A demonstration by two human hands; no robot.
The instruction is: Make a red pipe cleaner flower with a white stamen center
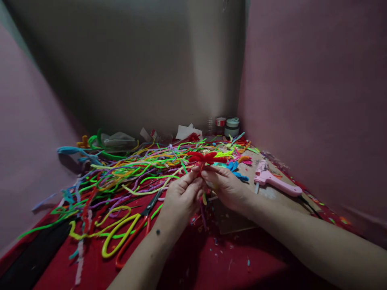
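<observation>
Red cloth (217, 266): spread nearest, dotted with coloured scraps.
Scissors (150, 208): on the cloth, beside the left forearm, one handle loop yellow, the other red-orange.
Left hand (184, 193): fingertips pinched together on the red pipe-cleaner flower (202, 157).
Right hand (226, 187): fingertips also closed on its stem.
Flower: upright above both hands, petals spread.
Pink glue gun (275, 181): right, on cardboard (229, 221).
Pipe-cleaner heap (163, 157): left and beyond.
Lidded jar (232, 128): at the back wall.

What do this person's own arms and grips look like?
The left grip and right grip are bare hands, no gloves, rings or watch visible. The left forearm and right forearm show no sleeves. A small, round dark spot marks the left one near the wrist; a fainter speck sits farther up.
</observation>
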